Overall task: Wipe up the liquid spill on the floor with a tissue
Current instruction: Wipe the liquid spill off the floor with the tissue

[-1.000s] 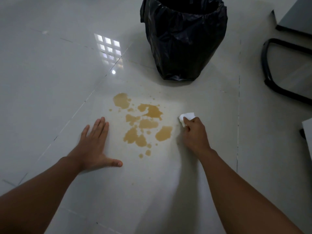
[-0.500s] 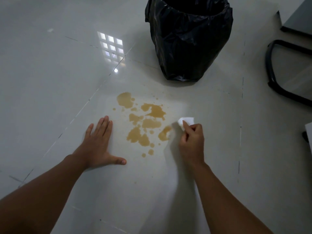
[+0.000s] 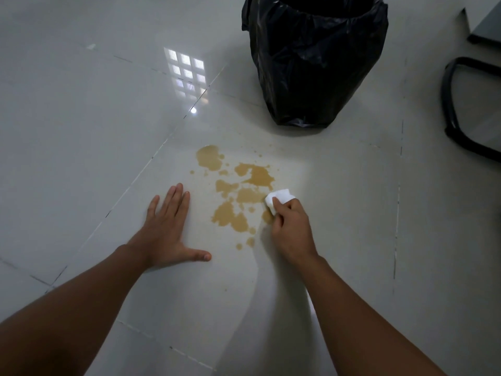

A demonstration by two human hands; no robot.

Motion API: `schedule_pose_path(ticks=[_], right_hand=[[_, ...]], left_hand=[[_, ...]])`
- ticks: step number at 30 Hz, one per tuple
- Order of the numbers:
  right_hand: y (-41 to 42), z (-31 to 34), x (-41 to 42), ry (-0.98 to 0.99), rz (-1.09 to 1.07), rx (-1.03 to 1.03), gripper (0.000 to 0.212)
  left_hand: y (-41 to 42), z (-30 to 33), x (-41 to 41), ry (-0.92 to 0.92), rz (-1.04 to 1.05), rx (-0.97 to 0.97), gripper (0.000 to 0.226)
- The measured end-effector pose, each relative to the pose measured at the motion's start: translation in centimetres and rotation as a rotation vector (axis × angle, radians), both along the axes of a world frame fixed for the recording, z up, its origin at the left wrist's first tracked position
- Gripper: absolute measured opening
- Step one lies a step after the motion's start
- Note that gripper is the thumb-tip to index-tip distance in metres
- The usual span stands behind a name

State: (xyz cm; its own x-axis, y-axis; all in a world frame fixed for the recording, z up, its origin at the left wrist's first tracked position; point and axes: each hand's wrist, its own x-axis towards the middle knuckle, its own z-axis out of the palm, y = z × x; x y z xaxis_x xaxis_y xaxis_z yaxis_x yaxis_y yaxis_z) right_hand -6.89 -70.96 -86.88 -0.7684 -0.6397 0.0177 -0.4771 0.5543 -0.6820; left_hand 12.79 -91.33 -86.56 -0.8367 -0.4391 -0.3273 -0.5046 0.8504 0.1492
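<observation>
A brown liquid spill [image 3: 238, 191] lies in several patches and drops on the glossy white floor tiles. My right hand [image 3: 291, 229] grips a folded white tissue [image 3: 279, 199] and presses it on the spill's right edge, covering the rightmost patch. My left hand [image 3: 168, 229] rests flat on the floor left of the spill, fingers spread, holding nothing.
A bin lined with a black bag [image 3: 314, 58] stands just beyond the spill. A black chair base [image 3: 455, 109] curves along the right side, with grey furniture [image 3: 485, 25] at the top right. A window's reflection [image 3: 187, 71] shines on the tiles.
My right hand has moved left with the tissue, from beside the spill onto its rightmost patch. My left hand has stayed flat on the floor.
</observation>
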Motion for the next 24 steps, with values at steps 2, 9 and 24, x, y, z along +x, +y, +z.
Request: schedule_pose_path(ticks=[2, 9, 24], right_hand=[[-0.1, 0.0, 0.7, -0.019, 0.028, 0.007, 0.04], [0.3, 0.5, 0.0, -0.095, -0.139, -0.171, 0.031], [-0.8, 0.0, 3.9, -0.016, 0.199, 0.004, 0.039]], left_hand=[[0.0, 0.0, 0.1, -0.002, 0.0, 0.003, 0.154], [0.0, -0.3, 0.1, 0.016, 0.002, -0.011, 0.154], [0.0, 0.1, 0.1, -0.018, -0.002, -0.002, 0.154]])
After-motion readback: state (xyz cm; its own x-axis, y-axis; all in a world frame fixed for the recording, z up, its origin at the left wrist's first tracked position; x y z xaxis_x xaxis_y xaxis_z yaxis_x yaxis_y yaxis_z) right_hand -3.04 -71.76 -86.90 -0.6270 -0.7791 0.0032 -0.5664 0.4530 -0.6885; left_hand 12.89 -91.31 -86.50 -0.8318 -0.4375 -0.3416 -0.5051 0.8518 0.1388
